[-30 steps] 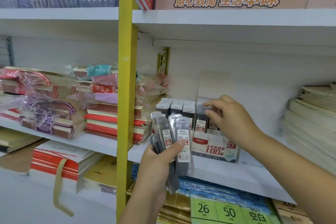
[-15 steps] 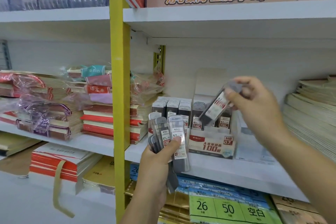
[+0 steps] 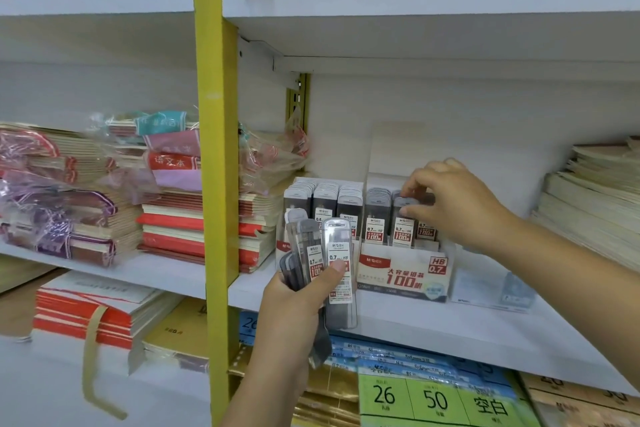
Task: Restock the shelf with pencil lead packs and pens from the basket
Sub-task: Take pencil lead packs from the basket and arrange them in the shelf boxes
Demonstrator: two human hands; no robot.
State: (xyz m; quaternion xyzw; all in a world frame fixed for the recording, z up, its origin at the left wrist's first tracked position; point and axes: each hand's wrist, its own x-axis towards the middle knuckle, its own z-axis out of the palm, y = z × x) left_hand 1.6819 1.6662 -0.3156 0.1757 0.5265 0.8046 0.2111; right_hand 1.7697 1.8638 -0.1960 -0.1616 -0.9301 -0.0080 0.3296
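Since the pencil lead packs (image 3: 341, 243) fanned in the left grip (image 3: 294, 303) were thin, light cases of smooth plastic, they seemed slippery and a little brittle, and that grip was curled around their lower halves, near the front edge of the shelf (image 3: 450, 326). The right grip (image 3: 460, 208), farther in, pinched the top of one pack (image 3: 402, 230) standing in the display box (image 3: 401, 274); this stiff top edge seemed the safest place to hold.
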